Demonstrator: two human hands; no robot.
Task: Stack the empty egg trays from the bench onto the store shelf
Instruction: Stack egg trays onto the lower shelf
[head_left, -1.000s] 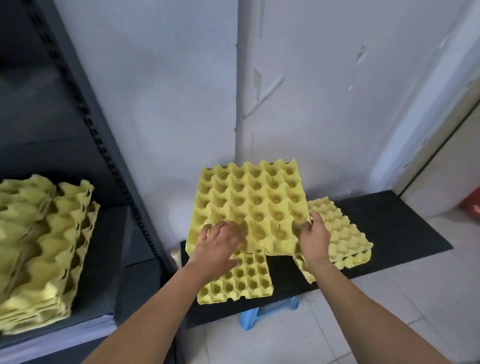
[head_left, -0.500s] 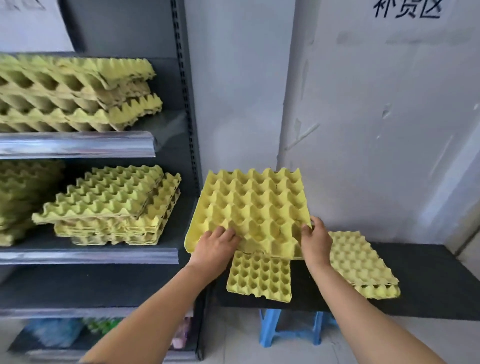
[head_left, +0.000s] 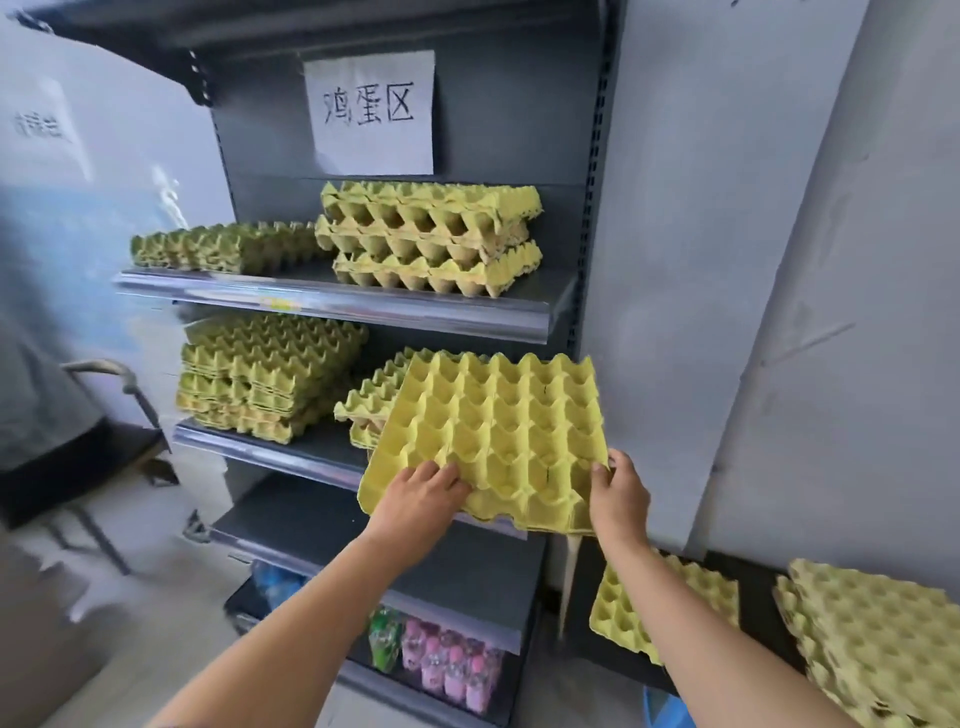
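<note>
- At the far left, blurred, there is a dark seat (head_left: 72, 457) on a metal frame on the pale floor.
- In front of you is a dark grey shelf unit (head_left: 519, 130) with a paper sign (head_left: 371, 111) bearing handwritten characters on its back panel.
- The upper shelf (head_left: 337, 304) holds a low stack of green-yellow egg trays (head_left: 223, 249) on the left and a taller, looser stack (head_left: 431, 239) on the right.
- The middle shelf (head_left: 270, 452) holds a thick stack (head_left: 265, 379) on the left and a shorter pile (head_left: 371, 400) to its right.
- You hold one empty yellow egg tray (head_left: 498, 431) tilted in front of that shorter pile, partly hiding it.
- Your left hand (head_left: 421, 493) grips the tray's near edge, fingers curled over it.
- Your right hand (head_left: 618, 499) clamps the near right corner.
- The lowest shelf holds wrapped green and pink bottles (head_left: 441, 660).
- At the right, by the pale wall (head_left: 701, 260), a black worktop (head_left: 756, 592) carries a single tray (head_left: 670, 603) and, further right, a stack of trays (head_left: 872, 639).
</note>
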